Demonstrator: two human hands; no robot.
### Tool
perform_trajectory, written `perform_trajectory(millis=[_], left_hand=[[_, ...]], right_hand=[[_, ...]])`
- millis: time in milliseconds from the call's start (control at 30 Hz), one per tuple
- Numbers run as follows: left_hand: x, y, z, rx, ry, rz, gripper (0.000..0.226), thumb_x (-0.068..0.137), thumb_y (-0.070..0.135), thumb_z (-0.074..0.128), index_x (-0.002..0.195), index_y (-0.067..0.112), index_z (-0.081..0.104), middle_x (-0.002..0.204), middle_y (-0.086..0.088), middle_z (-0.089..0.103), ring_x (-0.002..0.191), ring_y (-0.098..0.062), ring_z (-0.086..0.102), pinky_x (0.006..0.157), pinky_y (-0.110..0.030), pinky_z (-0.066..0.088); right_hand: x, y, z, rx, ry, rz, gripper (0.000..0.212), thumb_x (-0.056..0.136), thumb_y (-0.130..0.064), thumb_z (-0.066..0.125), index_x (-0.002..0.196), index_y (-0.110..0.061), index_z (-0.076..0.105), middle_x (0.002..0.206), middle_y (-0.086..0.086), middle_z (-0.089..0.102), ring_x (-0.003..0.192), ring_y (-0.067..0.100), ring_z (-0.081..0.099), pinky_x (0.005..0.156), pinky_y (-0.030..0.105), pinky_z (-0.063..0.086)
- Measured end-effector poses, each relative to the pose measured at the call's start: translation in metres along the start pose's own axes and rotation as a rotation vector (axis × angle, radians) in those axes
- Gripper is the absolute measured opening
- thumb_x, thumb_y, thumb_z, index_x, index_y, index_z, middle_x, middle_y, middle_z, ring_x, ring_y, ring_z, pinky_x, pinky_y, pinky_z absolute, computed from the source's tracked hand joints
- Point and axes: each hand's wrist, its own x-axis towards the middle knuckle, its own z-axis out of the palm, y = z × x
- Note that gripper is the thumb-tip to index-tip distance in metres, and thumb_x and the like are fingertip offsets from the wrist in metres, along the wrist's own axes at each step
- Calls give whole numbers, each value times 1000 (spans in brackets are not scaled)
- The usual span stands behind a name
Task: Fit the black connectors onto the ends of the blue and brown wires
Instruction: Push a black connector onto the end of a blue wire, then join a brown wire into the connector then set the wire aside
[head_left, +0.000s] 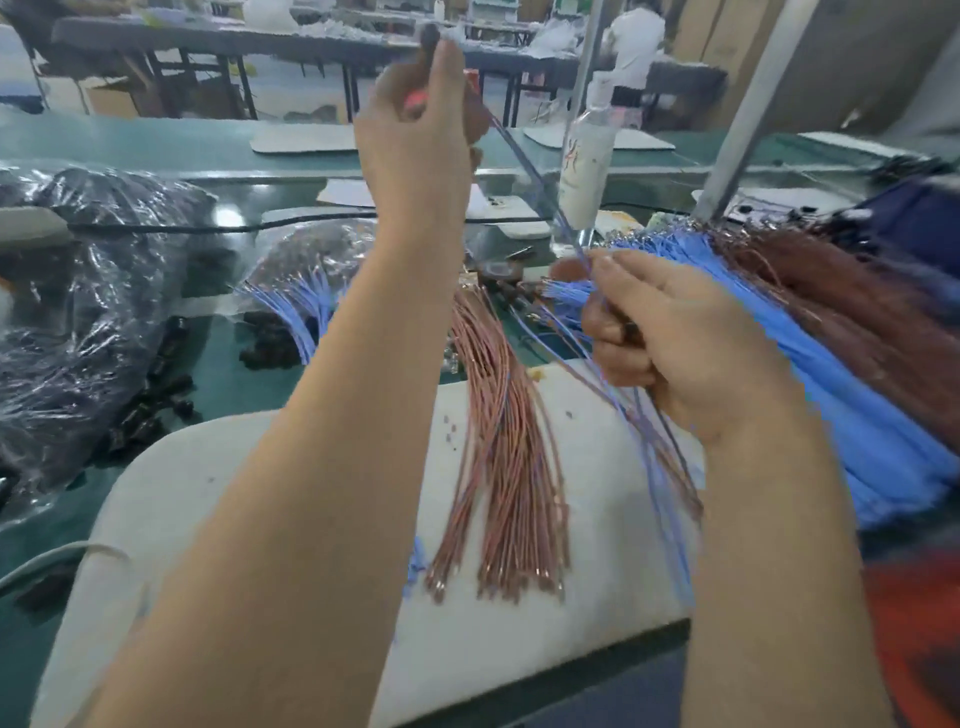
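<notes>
Left hand (415, 140) is raised high, fingers curled and pinching a black connector (430, 39) at the fingertips; blur hides the exact finger contact. From it we see a taut blue-and-brown wire pair (524, 171) run down and right to the right hand (685, 343). Right hand is lower, fist closed round a thin bunch of blue and brown wires (660, 467) whose loose ends hang below the wrist over the white pad (260, 493).

On the pad, between the forearms, lies a fanned bundle of brown wires (511, 467), metal tips toward us. Right of the right hand we note a big heap of blue wires (857, 415), with a brown heap (857, 291) just behind it.

Left of the raised arm, on the green table (228, 384), loose black connectors (166, 384) lie scattered beside a crinkled clear plastic bag (78, 291) of dark parts. A white bottle (587, 161) stands behind the wire pair.
</notes>
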Motion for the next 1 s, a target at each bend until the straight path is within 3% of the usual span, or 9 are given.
perform_trajectory(millis=[100,167,267,333,400,567,633,733,1000], left_hand=[[-5,-40,37,17,-3,-239,12,95,21,57,98,9,57,81,-4,62,60,-8,59,50,-17,46],[-16,-74,52,24,-82,-445,7,93,11,57,90,6,54,76,-8,57,61,-13,55,49,-18,44],[-35,-122,58,125,-226,-610,25,91,2,55,69,11,47,74,-10,51,67,-21,49,64,-28,47],[-45,-142,57,238,-270,-660,24,90,7,56,68,15,48,84,-11,54,82,-22,52,85,-38,50],[-50,-151,53,249,-247,-690,19,90,8,55,73,15,53,78,-7,54,84,-22,49,83,-38,47],[-47,-149,45,263,-212,-635,8,90,11,53,86,14,59,81,-5,57,83,-21,52,79,-32,47],[-44,-139,39,271,-206,-592,8,90,10,52,92,13,59,89,-6,60,88,-21,57,89,-35,50],[-33,-119,21,211,-151,-492,13,91,7,51,84,16,58,82,-2,60,78,-15,58,77,-29,51],[7,-43,-98,97,152,-269,15,91,7,50,82,18,56,76,2,58,67,-11,53,59,-21,44]], right_hand=[[4,10,-34,-449,327,27,18,97,-23,47,84,-20,58,48,-10,52,38,5,43,41,17,34],[16,31,-43,-696,460,68,14,95,-22,50,86,-17,58,66,-1,65,66,19,60,60,27,43],[34,71,-42,-893,513,212,20,95,-21,53,103,-5,63,104,17,67,102,32,60,80,35,43],[40,91,-40,-957,522,298,23,94,-22,54,109,-7,62,112,16,65,108,32,58,82,36,43],[45,100,-40,-983,539,319,21,93,-22,55,110,-10,62,113,14,64,108,32,57,80,35,42],[49,94,-34,-982,522,341,20,92,-22,56,110,-15,61,118,12,59,109,33,53,85,36,47],[47,85,-26,-967,560,263,20,93,-24,56,111,-16,60,119,12,56,110,33,51,89,40,46],[52,65,0,-870,558,63,22,91,-23,57,111,-14,60,115,12,59,109,30,52,94,41,42],[77,51,129,-699,193,-149,16,90,-17,57,101,-9,67,100,10,70,96,26,62,88,38,47]])
